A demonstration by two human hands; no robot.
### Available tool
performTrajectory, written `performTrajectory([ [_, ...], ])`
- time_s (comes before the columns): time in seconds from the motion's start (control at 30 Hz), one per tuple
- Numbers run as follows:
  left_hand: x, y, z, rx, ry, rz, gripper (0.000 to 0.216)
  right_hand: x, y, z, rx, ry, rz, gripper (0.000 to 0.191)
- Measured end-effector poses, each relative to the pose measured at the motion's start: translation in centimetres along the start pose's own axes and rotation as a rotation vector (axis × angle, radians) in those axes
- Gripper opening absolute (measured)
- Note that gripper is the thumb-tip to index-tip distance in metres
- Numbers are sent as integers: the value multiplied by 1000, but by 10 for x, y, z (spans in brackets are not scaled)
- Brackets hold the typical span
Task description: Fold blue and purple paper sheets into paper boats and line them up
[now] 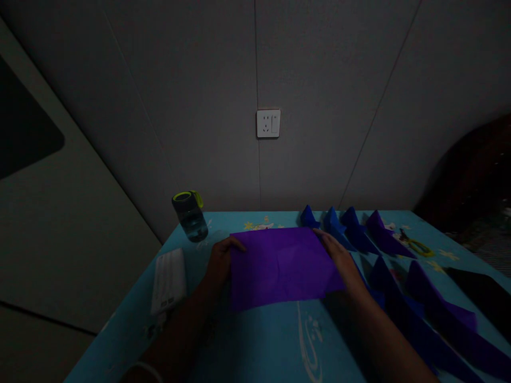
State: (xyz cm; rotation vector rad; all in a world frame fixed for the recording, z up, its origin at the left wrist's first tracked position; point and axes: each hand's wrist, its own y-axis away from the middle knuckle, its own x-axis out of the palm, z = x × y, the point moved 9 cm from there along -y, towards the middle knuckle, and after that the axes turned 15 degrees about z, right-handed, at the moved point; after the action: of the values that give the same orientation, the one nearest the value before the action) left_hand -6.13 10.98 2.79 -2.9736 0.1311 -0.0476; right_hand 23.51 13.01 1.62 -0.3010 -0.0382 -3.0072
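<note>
A purple sheet of paper (283,268) is held up in front of me, above a blue patterned table cover. Faint creases run across its middle. My left hand (221,260) grips its left edge, thumb on the near face and the other fingers hidden behind. At the upper right edge, my right hand (333,250) holds the sheet with fingers along its border. Close to the right hand stand folded paper boats in blue and purple, among them a light blue boat (335,226) and a purple boat (385,234).
On the left are a water bottle (190,217) with a green-rimmed lid and a white power bank (169,279). Yellow-handled scissors (417,246) and a dark flat object (483,292) lie at right. More boats (435,303) stand nearer me. Behind is a wall with a socket (268,123).
</note>
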Motion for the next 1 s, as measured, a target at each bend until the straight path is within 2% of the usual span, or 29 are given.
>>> performTrajectory([
  [0.17,-3,2,-10,77,-171,-28,21,23,12,-16,286,-235,79,45],
  [0.23,-3,2,-13,93,-208,-32,24,28,15,-16,328,-251,136,50],
  [0.3,-3,2,-13,100,-226,-30,24,31,15,-14,319,-236,191,53],
  [0.47,4,0,-11,78,-197,28,18,36,13,-14,246,-94,286,40],
  [0.57,4,2,-15,76,-98,-23,20,40,10,-9,143,-52,297,40],
  [0.67,3,6,-13,41,127,-103,49,39,9,-3,74,-11,257,42],
  [0.77,14,3,-1,-28,321,-20,70,36,8,1,23,16,204,42],
  [0.83,18,1,4,-61,273,32,64,34,8,2,3,28,180,43],
  [1.0,21,1,3,-68,69,47,45,32,6,0,-21,54,167,41],
])
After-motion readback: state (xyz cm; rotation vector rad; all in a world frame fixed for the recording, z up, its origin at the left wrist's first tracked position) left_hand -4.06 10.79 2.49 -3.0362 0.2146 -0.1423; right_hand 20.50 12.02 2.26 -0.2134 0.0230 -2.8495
